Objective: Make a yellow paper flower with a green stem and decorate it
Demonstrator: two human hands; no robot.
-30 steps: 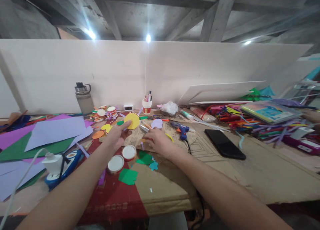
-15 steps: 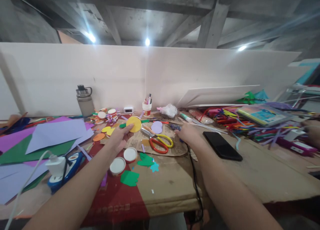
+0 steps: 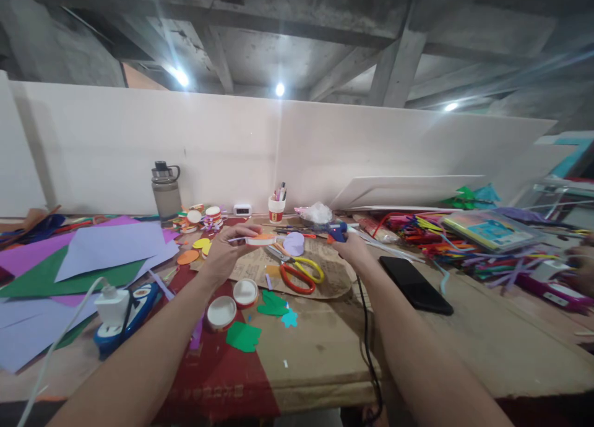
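My left hand (image 3: pixel 226 252) pinches a shallow round piece (image 3: pixel 260 239) by its left side. The piece is seen nearly edge-on, with an orange top and a whitish rim, and a thin pale strip sticks out near my fingers. In my right hand (image 3: pixel 353 251) is a blue hot glue gun (image 3: pixel 338 230), its black cord (image 3: pixel 364 328) hanging over the table edge. Between and below the hands lie scissors (image 3: pixel 301 274) with red and yellow handles, on brown paper. A lilac paper cutout (image 3: pixel 294 244) lies just behind them.
Two white round lids (image 3: pixel 221 312), green foam scraps (image 3: pixel 244 336) and a blue flower (image 3: pixel 289 317) lie in front. A phone (image 3: pixel 414 284) is at right, a power strip (image 3: pixel 126 319) at left. A bottle (image 3: pixel 166 190) and pen cup (image 3: pixel 277 208) stand behind. Another person's hand (image 3: pixel 583 266) shows far right.
My left hand has tipped the round piece from showing its yellow face to nearly edge-on. My right hand has raised the glue gun from the table, and more of it shows.
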